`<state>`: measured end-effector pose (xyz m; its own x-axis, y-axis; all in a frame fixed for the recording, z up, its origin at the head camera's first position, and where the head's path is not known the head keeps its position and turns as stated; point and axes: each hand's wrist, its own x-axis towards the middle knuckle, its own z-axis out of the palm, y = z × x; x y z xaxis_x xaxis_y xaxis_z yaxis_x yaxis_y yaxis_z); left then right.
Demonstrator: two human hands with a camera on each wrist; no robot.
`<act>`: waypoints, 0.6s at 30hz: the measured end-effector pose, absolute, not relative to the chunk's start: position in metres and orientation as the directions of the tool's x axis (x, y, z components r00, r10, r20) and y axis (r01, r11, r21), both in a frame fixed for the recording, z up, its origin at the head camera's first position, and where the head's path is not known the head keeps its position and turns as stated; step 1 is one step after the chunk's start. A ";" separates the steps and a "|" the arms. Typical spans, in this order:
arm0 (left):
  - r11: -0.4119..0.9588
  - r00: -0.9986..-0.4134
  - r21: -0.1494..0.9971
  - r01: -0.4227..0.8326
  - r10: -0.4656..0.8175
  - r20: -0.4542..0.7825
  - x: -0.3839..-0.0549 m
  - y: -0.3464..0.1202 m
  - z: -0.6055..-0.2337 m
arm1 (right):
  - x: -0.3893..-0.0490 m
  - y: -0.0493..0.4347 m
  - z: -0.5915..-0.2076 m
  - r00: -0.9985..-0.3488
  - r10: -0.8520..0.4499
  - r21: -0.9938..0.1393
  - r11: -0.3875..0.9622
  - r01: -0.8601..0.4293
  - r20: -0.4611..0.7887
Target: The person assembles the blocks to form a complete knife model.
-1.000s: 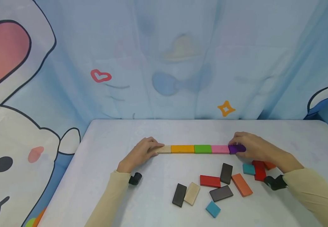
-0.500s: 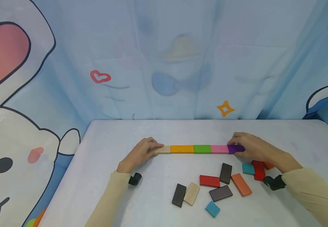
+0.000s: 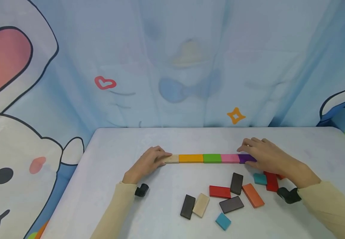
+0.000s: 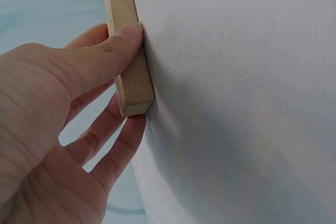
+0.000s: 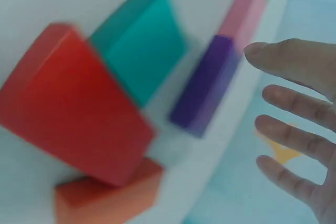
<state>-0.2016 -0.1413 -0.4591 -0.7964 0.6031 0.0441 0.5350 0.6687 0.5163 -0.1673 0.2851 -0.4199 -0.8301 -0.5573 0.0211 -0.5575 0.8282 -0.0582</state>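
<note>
A straight row of blocks runs from 9 to 3 o'clock across the table (image 3: 124, 141). My left hand (image 3: 143, 165) pinches the plain wood block (image 3: 173, 159) at the row's 9 o'clock end between thumb and fingers. Towards 3 o'clock come the yellow block (image 3: 191, 158), green block (image 3: 212, 158), pink block (image 3: 230, 158) and purple block (image 3: 245, 158), end to end. My right hand (image 3: 268, 159) is by the purple one, its fingers spread and released; whether my thumb brushes it I cannot tell. From the pink block, an orange block (image 3: 253, 196) lies at 5 o'clock, a teal block (image 3: 223, 221) at 6 and a beige block (image 3: 201, 205) at 7.
</note>
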 end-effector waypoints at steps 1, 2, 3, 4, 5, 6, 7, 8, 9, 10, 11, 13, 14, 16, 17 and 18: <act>0.670 -0.798 0.516 0.533 0.601 0.044 -0.201 -0.141 -0.459 | -0.164 0.282 -0.416 -0.824 -0.566 -0.046 0.822 -0.567 0.037; 0.670 -0.799 0.516 0.533 0.600 0.045 -0.201 -0.141 -0.459 | -0.161 0.278 -0.412 -0.815 -0.576 -0.043 0.814 -0.579 0.056; 0.672 -0.800 0.515 0.532 0.599 0.045 -0.200 -0.141 -0.459 | -0.158 0.273 -0.409 -0.808 -0.585 -0.046 0.807 -0.589 0.071; 0.671 -0.799 0.515 0.533 0.599 0.046 -0.200 -0.141 -0.458 | -0.154 0.268 -0.405 -0.798 -0.597 -0.055 0.797 -0.602 0.085; 0.671 -0.799 0.514 0.534 0.600 0.047 -0.200 -0.141 -0.458 | -0.150 0.262 -0.403 -0.790 -0.606 -0.064 0.788 -0.612 0.093; 0.669 -0.798 0.515 0.536 0.601 0.049 -0.200 -0.141 -0.458 | -0.146 0.255 -0.400 -0.783 -0.614 -0.074 0.780 -0.621 0.097; 0.668 -0.797 0.515 0.537 0.602 0.050 -0.200 -0.141 -0.458 | -0.142 0.249 -0.398 -0.776 -0.624 -0.084 0.771 -0.631 0.096; 0.666 -0.796 0.517 0.538 0.603 0.051 -0.200 -0.141 -0.458 | -0.138 0.243 -0.397 -0.768 -0.633 -0.095 0.762 -0.640 0.094; 0.665 -0.795 0.517 0.539 0.604 0.053 -0.200 -0.141 -0.458 | -0.135 0.238 -0.397 -0.766 -0.637 -0.107 0.759 -0.643 0.083; 0.663 -0.794 0.518 0.540 0.605 0.054 -0.200 -0.141 -0.458 | -0.131 0.232 -0.397 -0.767 -0.639 -0.120 0.758 -0.642 0.068; 0.663 -0.794 0.518 0.541 0.605 0.055 -0.200 -0.141 -0.458 | -0.128 0.227 -0.397 -0.768 -0.638 -0.132 0.759 -0.638 0.046; 0.662 -0.794 0.519 0.541 0.605 0.056 -0.200 -0.141 -0.458 | -0.121 0.218 -0.400 -0.767 -0.641 -0.171 0.755 -0.634 0.015; 0.662 -0.795 0.520 0.541 0.604 0.058 -0.200 -0.141 -0.459 | -0.118 0.214 -0.402 -0.769 -0.639 -0.192 0.754 -0.628 0.001; 0.661 -0.796 0.522 0.539 0.602 0.059 -0.200 -0.141 -0.459 | -0.113 0.208 -0.407 -0.759 -0.651 -0.231 0.741 -0.630 -0.018; 0.662 -0.797 0.521 0.538 0.602 0.058 -0.200 -0.141 -0.459 | -0.110 0.206 -0.410 -0.750 -0.661 -0.250 0.730 -0.636 -0.024; 0.662 -0.796 0.521 0.538 0.602 0.058 -0.200 -0.141 -0.460 | -0.108 0.204 -0.414 -0.744 -0.668 -0.268 0.722 -0.638 -0.026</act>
<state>-0.2001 -0.1414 -0.4595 -0.7964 0.6020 0.0576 0.5383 0.6624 0.5210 -0.1081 0.2042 -0.4138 -0.7440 -0.6677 -0.0257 -0.6383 0.7216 -0.2681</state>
